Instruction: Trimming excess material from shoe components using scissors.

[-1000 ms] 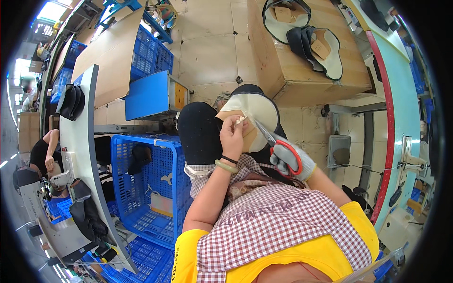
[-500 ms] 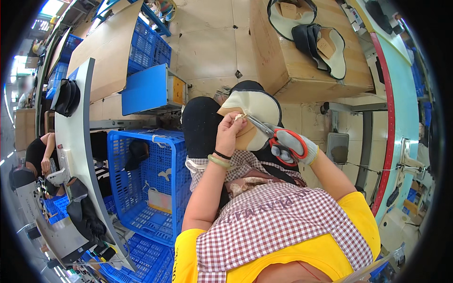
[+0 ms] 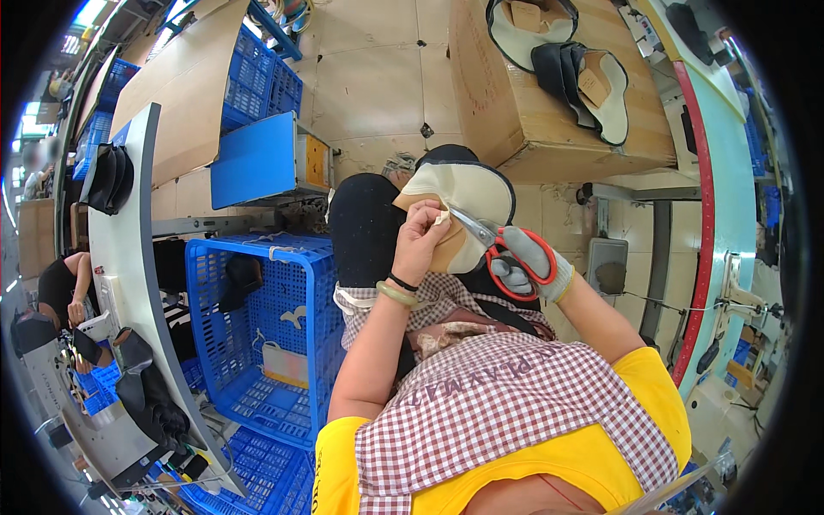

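Across my thighs lies a cream-lined shoe upper [image 3: 470, 190] with a dark edge and a tan section. My left hand [image 3: 418, 240] is closed in a pinch on a small cream scrap of material [image 3: 443, 217] at the upper's tan part; whether the scrap is still joined to it cannot be seen. In a grey-and-white glove, my right hand [image 3: 539, 262] grips scissors [image 3: 477, 228] by their red handles. Their metal blades point up and left over the upper, with the tips beside my left fingertips.
At my left stands a blue plastic crate [image 3: 249, 352] with a few pieces inside. Dark shoe pieces hang on a pale table edge [image 3: 129, 257]. A cardboard box [image 3: 558, 112] ahead right carries more uppers [image 3: 592, 94]. Another person's arm [image 3: 81, 279] shows at far left.
The scissor blades look closer together than before, and the tips have shifted slightly at my left fingers. My left hand keeps its pinch. The whole view has shifted a little.
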Demonstrator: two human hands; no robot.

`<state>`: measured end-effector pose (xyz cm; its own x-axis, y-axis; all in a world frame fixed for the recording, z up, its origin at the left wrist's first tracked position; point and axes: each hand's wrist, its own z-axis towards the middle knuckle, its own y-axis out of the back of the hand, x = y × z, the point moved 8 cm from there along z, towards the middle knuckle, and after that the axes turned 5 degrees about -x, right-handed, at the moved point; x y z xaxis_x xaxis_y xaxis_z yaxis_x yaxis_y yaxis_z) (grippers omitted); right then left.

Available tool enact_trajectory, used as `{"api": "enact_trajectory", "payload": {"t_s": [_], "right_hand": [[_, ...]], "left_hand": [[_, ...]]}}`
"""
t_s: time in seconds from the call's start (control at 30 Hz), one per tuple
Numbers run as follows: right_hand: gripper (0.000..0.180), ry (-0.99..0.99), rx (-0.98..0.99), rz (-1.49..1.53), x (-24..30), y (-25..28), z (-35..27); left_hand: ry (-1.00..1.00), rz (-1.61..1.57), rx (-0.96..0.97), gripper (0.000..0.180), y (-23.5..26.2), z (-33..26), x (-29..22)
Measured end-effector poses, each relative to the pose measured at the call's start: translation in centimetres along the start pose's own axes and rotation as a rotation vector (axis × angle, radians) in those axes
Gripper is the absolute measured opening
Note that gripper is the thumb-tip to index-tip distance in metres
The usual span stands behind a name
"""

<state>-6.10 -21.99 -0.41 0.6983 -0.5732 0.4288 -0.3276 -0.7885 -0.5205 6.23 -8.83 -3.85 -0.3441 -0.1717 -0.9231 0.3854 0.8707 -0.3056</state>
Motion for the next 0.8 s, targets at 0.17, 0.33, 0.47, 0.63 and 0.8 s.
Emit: {"api": "enact_trajectory", "payload": {"t_s": [0.17, 0.33, 0.47, 0.63, 0.8], "right_hand": [[0.041, 0.062, -0.115, -0.23, 2.6, -1.4, -1.0], [0.038, -0.087, -0.177, -0.118, 3.1, -0.6, -1.2], [0.038, -0.043, -0.186, -0.154, 2.6, -1.6, -0.8], [0.056, 0.107, -0.123, -0.237, 2.4, -2.8, -0.4], [0.054, 0.093, -0.139, -0.241, 2.8, -2.6, -0.3]], "left_hand": [[-0.09, 0.164, -0.018, 0.007, -0.4, -0.3, -0.8], [-0.14, 0.203, -0.028, 0.008, -0.6, -0.4, -1.0], [-0.105, 0.132, -0.018, 0.009, -0.5, -0.3, -0.7], [-0.151, 0.093, 0.059, 0.011, -0.9, -0.7, -1.1], [-0.105, -0.001, 0.056, 0.004, -0.7, -1.0, -0.9]]}}
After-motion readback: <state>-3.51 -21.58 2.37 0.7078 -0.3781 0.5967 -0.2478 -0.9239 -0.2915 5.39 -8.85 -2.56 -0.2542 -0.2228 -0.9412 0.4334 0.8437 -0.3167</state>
